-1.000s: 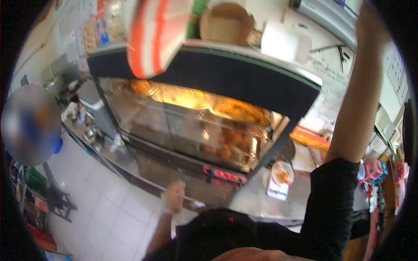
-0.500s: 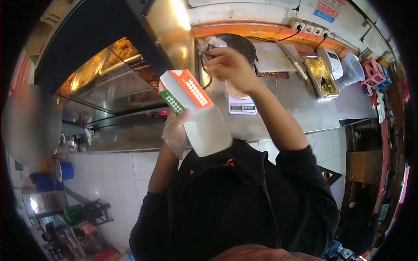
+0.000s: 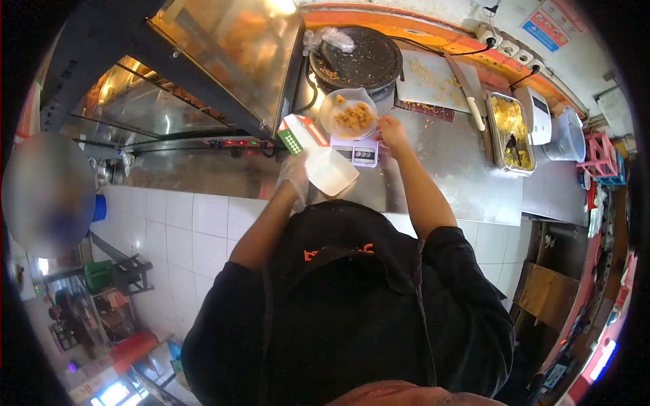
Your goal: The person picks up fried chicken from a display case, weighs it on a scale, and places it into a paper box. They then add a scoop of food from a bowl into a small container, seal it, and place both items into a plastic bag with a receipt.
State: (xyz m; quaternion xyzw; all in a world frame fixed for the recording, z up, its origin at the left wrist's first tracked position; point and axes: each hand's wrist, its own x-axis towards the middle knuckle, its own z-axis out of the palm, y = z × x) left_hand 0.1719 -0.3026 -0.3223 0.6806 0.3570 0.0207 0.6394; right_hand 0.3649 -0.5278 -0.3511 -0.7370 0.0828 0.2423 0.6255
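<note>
The left hand (image 3: 293,174), in a clear plastic glove, is closed around the lower left side of a paper box (image 3: 326,168), which is held up over the counter's (image 3: 440,186) front edge. The box has orange and green printed sides and a white inside; it extends from the fingers to the right and upward. The right hand (image 3: 391,134) is bare, its fingers bent and drawn together at the right rim of a bowl (image 3: 328,116); whether they grip the rim I cannot tell. The bowl lies directly left of this hand and just beyond the box, resting on a scale (image 3: 363,155) and holding brown crumbs (image 3: 355,118). Behind the bowl, towards the counter's back edge, is a dark round stone dish (image 3: 369,64) with a plastic bag (image 3: 337,39) on its left side. Right of it lies a cutting board (image 3: 423,84), with a knife (image 3: 475,114) along its right edge. Nearer the counter's right end stands a metal tray (image 3: 495,139) of yellow food. The glass cabinet (image 3: 223,134) stands to the left.
</note>
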